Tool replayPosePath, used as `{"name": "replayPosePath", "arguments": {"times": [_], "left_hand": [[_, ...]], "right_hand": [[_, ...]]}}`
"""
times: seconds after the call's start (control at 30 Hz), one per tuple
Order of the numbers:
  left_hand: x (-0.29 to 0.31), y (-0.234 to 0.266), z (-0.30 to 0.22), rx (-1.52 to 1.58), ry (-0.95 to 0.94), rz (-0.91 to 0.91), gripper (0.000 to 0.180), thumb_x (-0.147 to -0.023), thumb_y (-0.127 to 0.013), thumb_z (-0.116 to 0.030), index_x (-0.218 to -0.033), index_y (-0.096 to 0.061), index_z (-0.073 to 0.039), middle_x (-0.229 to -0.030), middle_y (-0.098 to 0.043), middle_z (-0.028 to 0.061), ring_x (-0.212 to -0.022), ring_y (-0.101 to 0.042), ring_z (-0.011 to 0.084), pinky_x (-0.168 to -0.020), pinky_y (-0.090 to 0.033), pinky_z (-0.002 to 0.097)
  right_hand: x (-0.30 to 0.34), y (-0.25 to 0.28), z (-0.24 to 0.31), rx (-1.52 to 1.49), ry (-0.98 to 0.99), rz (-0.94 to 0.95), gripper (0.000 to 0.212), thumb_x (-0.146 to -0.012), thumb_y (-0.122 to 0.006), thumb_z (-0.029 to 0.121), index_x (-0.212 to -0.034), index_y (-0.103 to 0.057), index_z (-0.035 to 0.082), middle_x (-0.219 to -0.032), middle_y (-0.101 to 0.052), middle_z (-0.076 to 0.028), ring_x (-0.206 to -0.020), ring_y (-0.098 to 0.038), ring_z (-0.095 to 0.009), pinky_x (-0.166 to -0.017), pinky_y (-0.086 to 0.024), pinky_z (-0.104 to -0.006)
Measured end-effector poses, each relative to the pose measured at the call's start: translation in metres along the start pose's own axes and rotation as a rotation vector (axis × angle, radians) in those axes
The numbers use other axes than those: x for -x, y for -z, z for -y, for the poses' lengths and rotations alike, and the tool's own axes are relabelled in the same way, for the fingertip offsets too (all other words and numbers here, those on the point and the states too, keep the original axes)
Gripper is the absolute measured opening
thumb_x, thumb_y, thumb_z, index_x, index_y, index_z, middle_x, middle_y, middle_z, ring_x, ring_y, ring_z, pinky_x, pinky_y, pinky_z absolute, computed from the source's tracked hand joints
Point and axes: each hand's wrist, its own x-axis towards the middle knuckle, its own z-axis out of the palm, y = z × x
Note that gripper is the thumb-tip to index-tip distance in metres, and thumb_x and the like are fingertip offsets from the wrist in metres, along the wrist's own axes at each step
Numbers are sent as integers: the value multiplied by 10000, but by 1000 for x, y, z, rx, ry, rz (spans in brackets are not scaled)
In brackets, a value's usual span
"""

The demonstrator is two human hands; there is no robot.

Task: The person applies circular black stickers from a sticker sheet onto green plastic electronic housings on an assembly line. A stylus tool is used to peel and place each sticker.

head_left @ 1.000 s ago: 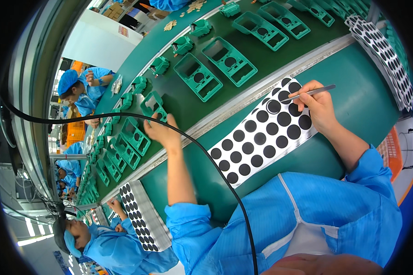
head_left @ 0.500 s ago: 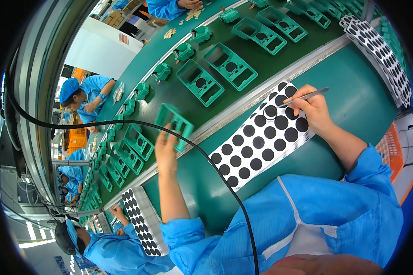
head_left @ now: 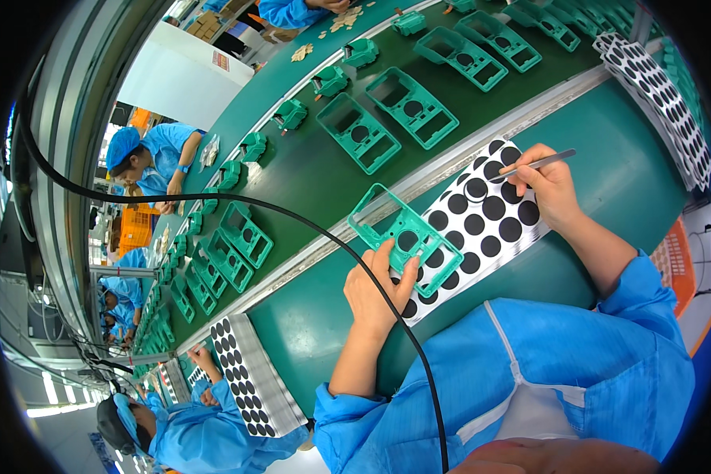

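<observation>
Head view: left hand [head_left: 371, 297] grips green plastic frame [head_left: 423, 246], overlapping black-dotted white sheet [head_left: 480, 229] toward nine o'clock; right hand [head_left: 551, 189], toward two o'clock, pinches metal tweezers [head_left: 553, 159].

Left fingers [head_left: 383, 254] hold green frame [head_left: 425, 246], right fingers [head_left: 532, 153] tweezers [head_left: 554, 158].

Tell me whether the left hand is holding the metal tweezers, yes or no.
No, the right hand holds the metal tweezers, while the left hand holds a green frame.

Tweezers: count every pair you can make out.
1: the metal tweezers in the person's right hand, by the dotted sheet; others, farther off, may be hidden.
</observation>
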Motion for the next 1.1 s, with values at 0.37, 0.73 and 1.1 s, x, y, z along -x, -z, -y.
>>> {"name": "replayPosePath", "arguments": {"times": [0.37,0.73,1.1], "left_hand": [[7,-37,17,239,-125,-184,358,-753,-674,-216,-1019,-601,13,-1180,-376,183,-1163,-391,351,-989,-314,436],[7,-50,36,365,-204,-200,259,-804,-503,-70,-1022,-588,41,-1198,-476,179,-1068,-495,316,-873,-426,380],[12,-25,42,210,-199,-31,360,-844,-510,-137,-1158,-540,36,-1246,-441,270,-1152,-416,416,-1000,-314,452]], "right_hand": [[11,8,-3,-8,18,-108,75,-851,-605,68,-876,-550,23,-783,-659,-123,-575,-593,-120,-512,-495,-242],[2,2,2,-91,17,-18,68,-893,-555,67,-888,-521,8,-869,-643,-111,-624,-574,-80,-642,-478,-220],[-4,0,-4,-93,7,-28,67,-906,-537,57,-888,-515,-3,-877,-641,-129,-644,-574,-94,-606,-478,-222]]}}
